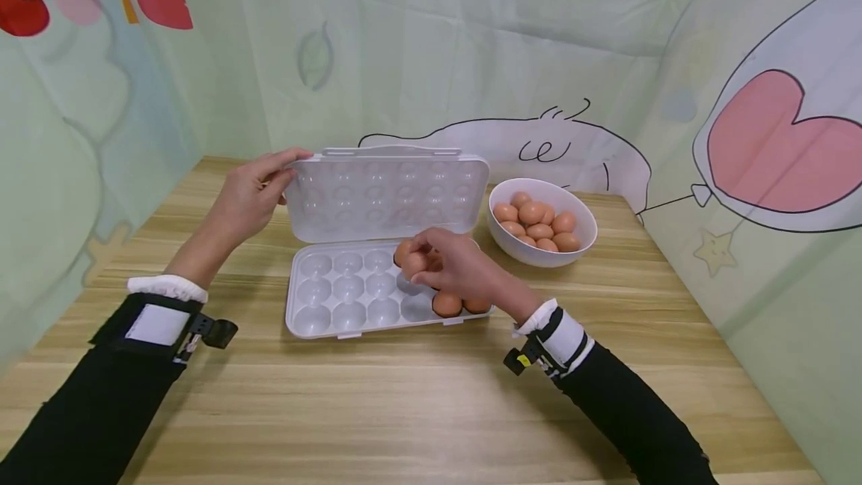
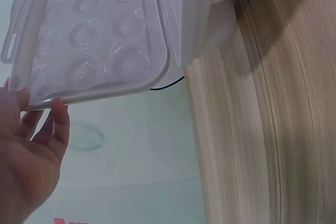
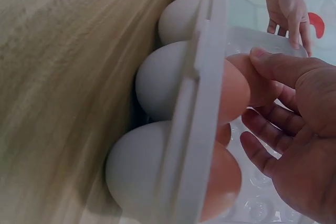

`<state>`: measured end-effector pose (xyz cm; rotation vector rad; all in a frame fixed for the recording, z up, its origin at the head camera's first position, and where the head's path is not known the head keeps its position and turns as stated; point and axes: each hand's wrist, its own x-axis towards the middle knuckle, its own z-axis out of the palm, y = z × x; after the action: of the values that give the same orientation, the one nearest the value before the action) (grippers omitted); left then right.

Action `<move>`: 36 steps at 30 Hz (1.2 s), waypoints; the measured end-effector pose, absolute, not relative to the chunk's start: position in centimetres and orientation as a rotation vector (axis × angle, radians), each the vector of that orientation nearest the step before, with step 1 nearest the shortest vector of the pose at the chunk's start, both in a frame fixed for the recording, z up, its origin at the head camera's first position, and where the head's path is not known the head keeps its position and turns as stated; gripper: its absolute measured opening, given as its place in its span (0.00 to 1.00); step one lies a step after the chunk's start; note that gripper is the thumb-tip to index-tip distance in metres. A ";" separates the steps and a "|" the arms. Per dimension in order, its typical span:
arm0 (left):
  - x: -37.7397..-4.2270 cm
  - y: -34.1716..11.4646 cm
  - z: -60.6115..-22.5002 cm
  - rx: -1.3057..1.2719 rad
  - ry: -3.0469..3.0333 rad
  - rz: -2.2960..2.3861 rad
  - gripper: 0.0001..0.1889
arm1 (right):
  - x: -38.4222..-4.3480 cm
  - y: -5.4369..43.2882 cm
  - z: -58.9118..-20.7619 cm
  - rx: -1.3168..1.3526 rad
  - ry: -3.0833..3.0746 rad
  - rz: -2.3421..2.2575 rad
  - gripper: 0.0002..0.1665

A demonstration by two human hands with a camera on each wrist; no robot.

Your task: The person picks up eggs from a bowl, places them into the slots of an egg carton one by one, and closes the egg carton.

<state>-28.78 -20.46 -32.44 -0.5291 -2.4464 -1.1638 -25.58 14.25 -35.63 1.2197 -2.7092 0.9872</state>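
A white plastic egg tray (image 1: 348,315) lies on the table, its hinged translucent lid (image 1: 387,200) raised at the back. My left hand (image 1: 248,193) grips the lid's upper left corner between thumb and fingers; the left wrist view shows the fingertips (image 2: 58,103) on its edge. Over the tray's right half, my right hand (image 1: 465,264) pinches a brown egg (image 1: 414,266) between thumb and fingers. Brown eggs such as the front one (image 1: 447,304) sit in cups at the right end, partly covered by the hand. The left cups hold nothing.
To the right of the lid stands a white bowl (image 1: 587,234) with several brown eggs (image 1: 539,231) in it. The wooden table (image 1: 404,410) meets printed cloth (image 1: 438,58) hanging at the back and sides.
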 end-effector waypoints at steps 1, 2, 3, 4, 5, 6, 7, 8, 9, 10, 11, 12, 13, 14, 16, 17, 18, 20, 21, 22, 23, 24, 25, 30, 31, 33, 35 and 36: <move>-28.8 -20.5 -32.5 -0.529 -2.445 -1.162 0.19 | -25.6 14.2 -35.7 1.223 -2.710 0.977 0.20; -28.8 -20.5 -32.5 -0.529 -2.444 -1.163 0.19 | -25.6 14.1 -35.8 1.223 -2.713 0.969 0.20; -28.8 -20.5 -32.4 -0.529 -2.444 -1.166 0.19 | -25.7 14.1 -35.9 1.222 -2.714 0.964 0.20; -28.7 -20.5 -32.4 -0.532 -2.444 -1.169 0.19 | -25.7 14.0 -36.0 1.224 -2.717 0.953 0.20; -28.7 -20.5 -32.4 -0.537 -2.443 -1.172 0.19 | -25.8 13.9 -36.0 1.228 -2.716 0.932 0.20; -28.7 -20.5 -32.4 -0.543 -2.440 -1.174 0.19 | -25.8 13.9 -36.1 1.233 -2.713 0.904 0.20; -28.7 -20.6 -32.4 -0.547 -2.439 -1.177 0.19 | -25.9 13.9 -36.2 1.238 -2.710 0.868 0.20; -28.7 -20.6 -32.4 -0.553 -2.435 -1.180 0.19 | -25.9 13.8 -36.3 1.239 -2.704 0.815 0.21; -28.7 -20.6 -32.4 -0.558 -2.433 -1.182 0.19 | -25.9 13.8 -36.4 1.244 -2.695 0.761 0.21; -28.8 -20.6 -32.4 -0.563 -2.431 -1.181 0.19 | -25.9 13.8 -36.5 1.244 -2.688 0.704 0.21; -28.8 -20.6 -32.4 -0.566 -2.429 -1.179 0.19 | -25.9 13.8 -36.5 1.239 -2.678 0.649 0.22; -28.8 -20.6 -32.4 -0.567 -2.429 -1.176 0.19 | -25.9 13.8 -36.6 1.232 -2.673 0.603 0.22; -28.8 -20.7 -32.5 -0.568 -2.428 -1.174 0.19 | -25.8 13.8 -36.7 1.224 -2.668 0.559 0.23; -28.9 -20.7 -32.5 -0.568 -2.427 -1.172 0.19 | -25.8 13.7 -36.7 1.218 -2.663 0.525 0.23; -28.9 -20.7 -32.5 -0.570 -2.425 -1.169 0.19 | -25.7 13.7 -36.9 1.205 -2.662 0.477 0.24; -28.9 -20.7 -32.5 -0.572 -2.423 -1.167 0.20 | -25.7 13.7 -36.9 1.200 -2.661 0.455 0.24; -28.9 -20.7 -32.5 -0.573 -2.421 -1.167 0.20 | -25.7 13.7 -37.0 1.196 -2.663 0.433 0.23; -28.9 -20.7 -32.5 -0.578 -2.418 -1.169 0.20 | -25.7 13.6 -37.2 1.195 -2.663 0.395 0.23; -28.8 -20.7 -32.5 -0.580 -2.417 -1.168 0.20 | -25.7 13.6 -37.3 1.193 -2.664 0.378 0.23; -28.8 -20.7 -32.5 -0.581 -2.415 -1.169 0.20 | -25.8 13.6 -37.3 1.192 -2.662 0.363 0.22; -28.8 -20.6 -32.5 -0.582 -2.415 -1.169 0.20 | -25.8 13.6 -37.4 1.191 -2.661 0.356 0.22; -28.8 -20.6 -32.5 -0.580 -2.416 -1.167 0.19 | -25.8 13.5 -37.5 1.189 -2.661 0.349 0.22; -28.8 -20.6 -32.5 -0.577 -2.416 -1.166 0.19 | -25.8 13.5 -37.5 1.188 -2.661 0.346 0.22; -28.7 -20.5 -32.4 -0.560 -2.420 -1.152 0.19 | -25.8 13.4 -37.6 1.184 -2.665 0.345 0.22; -28.7 -20.5 -32.5 -0.558 -2.419 -1.149 0.19 | -25.7 13.4 -37.6 1.182 -2.670 0.345 0.22; -28.7 -20.5 -32.5 -0.562 -2.415 -1.149 0.19 | -25.7 13.4 -37.5 1.181 -2.675 0.348 0.22; -28.7 -20.5 -32.5 -0.561 -2.414 -1.143 0.19 | -25.6 13.3 -37.5 1.176 -2.683 0.346 0.21; -28.7 -20.5 -32.5 -0.561 -2.414 -1.141 0.19 | -25.6 13.3 -37.5 1.172 -2.686 0.343 0.21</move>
<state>-28.73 -20.52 -32.50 -0.5608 -2.4136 -1.1414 -25.57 13.26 -37.52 1.1722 -2.6857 0.3433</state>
